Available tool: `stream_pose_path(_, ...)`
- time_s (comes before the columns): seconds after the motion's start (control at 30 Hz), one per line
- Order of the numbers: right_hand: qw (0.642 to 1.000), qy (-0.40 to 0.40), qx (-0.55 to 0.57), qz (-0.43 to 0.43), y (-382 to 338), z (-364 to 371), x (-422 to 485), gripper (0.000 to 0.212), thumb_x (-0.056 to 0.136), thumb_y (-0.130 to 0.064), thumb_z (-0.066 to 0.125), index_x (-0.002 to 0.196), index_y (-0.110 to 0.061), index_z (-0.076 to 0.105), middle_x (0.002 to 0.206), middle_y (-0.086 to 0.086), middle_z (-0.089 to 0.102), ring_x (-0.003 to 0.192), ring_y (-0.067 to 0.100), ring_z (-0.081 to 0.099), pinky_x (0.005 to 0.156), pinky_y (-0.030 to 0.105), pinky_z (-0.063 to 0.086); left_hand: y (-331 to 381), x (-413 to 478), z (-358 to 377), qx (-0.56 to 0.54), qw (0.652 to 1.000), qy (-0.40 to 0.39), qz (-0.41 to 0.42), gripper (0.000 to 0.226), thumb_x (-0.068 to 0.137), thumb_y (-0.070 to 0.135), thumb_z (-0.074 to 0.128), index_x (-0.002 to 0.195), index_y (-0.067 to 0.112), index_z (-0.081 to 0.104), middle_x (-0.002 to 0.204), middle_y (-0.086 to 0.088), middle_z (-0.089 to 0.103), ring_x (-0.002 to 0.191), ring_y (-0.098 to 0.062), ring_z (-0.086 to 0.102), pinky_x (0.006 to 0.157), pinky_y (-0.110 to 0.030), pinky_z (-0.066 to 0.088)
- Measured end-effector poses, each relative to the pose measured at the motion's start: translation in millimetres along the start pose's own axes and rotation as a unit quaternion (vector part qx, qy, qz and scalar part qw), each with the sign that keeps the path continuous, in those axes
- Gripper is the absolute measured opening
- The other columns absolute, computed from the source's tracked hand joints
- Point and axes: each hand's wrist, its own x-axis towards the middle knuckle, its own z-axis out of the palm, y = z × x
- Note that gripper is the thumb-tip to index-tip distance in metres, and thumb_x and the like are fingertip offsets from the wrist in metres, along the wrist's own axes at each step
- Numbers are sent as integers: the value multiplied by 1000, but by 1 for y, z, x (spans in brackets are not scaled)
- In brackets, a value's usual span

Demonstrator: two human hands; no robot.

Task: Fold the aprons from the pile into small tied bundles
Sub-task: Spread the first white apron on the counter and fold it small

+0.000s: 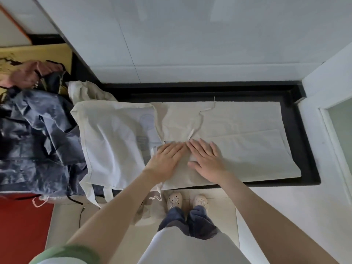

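Note:
A cream apron [238,128] lies spread flat on the black counter [304,145], its thin white tie strings [202,115] curling across its middle. My left hand [165,159] and my right hand [207,161] press flat on the apron's near edge, side by side, fingers straight and fingertips almost meeting. To the left a white apron [110,141] lies over the pile, its straps hanging off the counter's front edge. Further left is a heap of dark blue aprons [32,141].
Another person's hand [26,75] grips dark fabric at the far left. White wall panels [171,35] rise behind the counter. My feet in pale shoes [187,201] stand on the tiled floor below, beside a hanging cream cloth [150,208]. A red surface [21,229] is at the lower left.

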Motion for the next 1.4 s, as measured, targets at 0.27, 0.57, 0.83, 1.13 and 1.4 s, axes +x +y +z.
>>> stream_pose_path(0.27,990,-113,-45,74,10,-21,4,59,101,-51,10,145,-36,-27,141,-21,-39,141,9,-31,113,39,-21,-2,-57,-17,-30,939,-1,-344,58,52,30,74,97,4,47,93,-15,56,79,-32,54,72,-41,46)
stream_pose_path(0.57,994,-25,-23,100,-13,-21,-2,63,104,-36,24,151,-22,-16,158,-7,-20,147,19,-17,111,46,-19,-31,-59,-35,-347,855,-33,-383,31,98,28,48,74,10,54,68,-4,58,68,-24,55,58,-28,42)
stream_pose_path(0.83,939,-61,337,19,-108,-43,-5,23,96,-27,54,80,-10,57,67,-3,51,64,16,48,63,31,37,-51,-70,-19,-591,691,-72,-410,29,100,29,50,89,5,62,74,-13,53,65,-20,50,61,-30,41)
stream_pose_path(1.13,951,-36,304,53,-156,-23,-8,21,89,-21,58,101,-10,46,94,1,47,85,19,50,65,24,34,-46,-72,-27,-723,595,-68,-345,44,103,39,37,100,2,62,85,-17,67,75,-25,67,68,-30,56)
stream_pose_path(1.4,891,-125,405,162,-127,-51,9,19,94,-7,42,109,-10,53,86,6,56,61,18,50,48,23,42,-44,-81,-24,-670,688,-137,-243,66,76,67,62,101,7,55,94,-11,60,87,-22,56,82,-27,45)
